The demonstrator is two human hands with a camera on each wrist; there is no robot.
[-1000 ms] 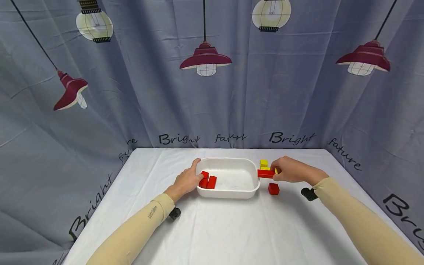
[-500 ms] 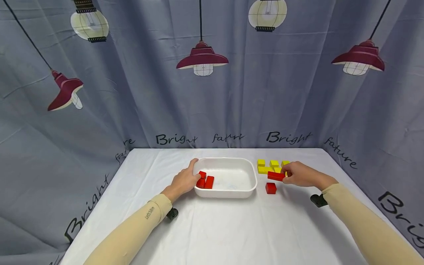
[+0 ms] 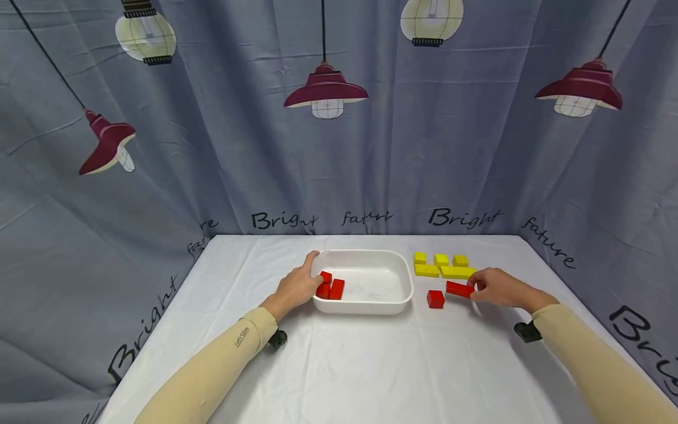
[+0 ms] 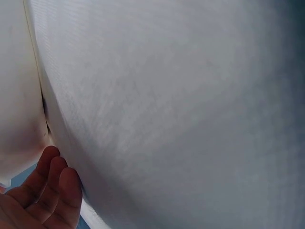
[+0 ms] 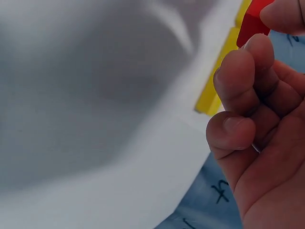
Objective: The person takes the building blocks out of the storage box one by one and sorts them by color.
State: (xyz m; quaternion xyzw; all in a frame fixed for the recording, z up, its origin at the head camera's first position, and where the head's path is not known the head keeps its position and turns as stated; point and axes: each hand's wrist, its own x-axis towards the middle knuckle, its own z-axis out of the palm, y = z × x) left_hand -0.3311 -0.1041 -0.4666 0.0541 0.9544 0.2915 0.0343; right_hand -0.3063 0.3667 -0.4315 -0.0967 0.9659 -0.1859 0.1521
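Note:
My left hand [image 3: 298, 287] grips the left end of a white plastic tray [image 3: 365, 308], thumb over the rim and fingers outside; in the left wrist view these fingers [image 4: 69, 191] lie along its outer wall [image 4: 19, 95]. Several red blocks [image 3: 336, 288] lie inside the tray at its left end, close to the thumb. To the right of the tray, my right hand [image 3: 500, 288] pinches one end of a long red block [image 3: 458, 288] between thumb and fingers, low over the table. The right wrist view shows only part of this red block [image 5: 254, 21], with the other fingers loosely bent.
A red cube [image 3: 436, 299] sits between the tray and the held block. Behind are two long yellow blocks [image 3: 458, 272] in a line, with a row of yellow cubes [image 3: 441, 259] beyond. White cloth [image 3: 371, 365] covers the table; a grey curtain [image 3: 339, 171] hangs around it.
My right hand has carried the long red block rightward and slightly nearer, away from the tray's right rim, uncovering the yellow blocks. My left hand has kept its grip on the tray.

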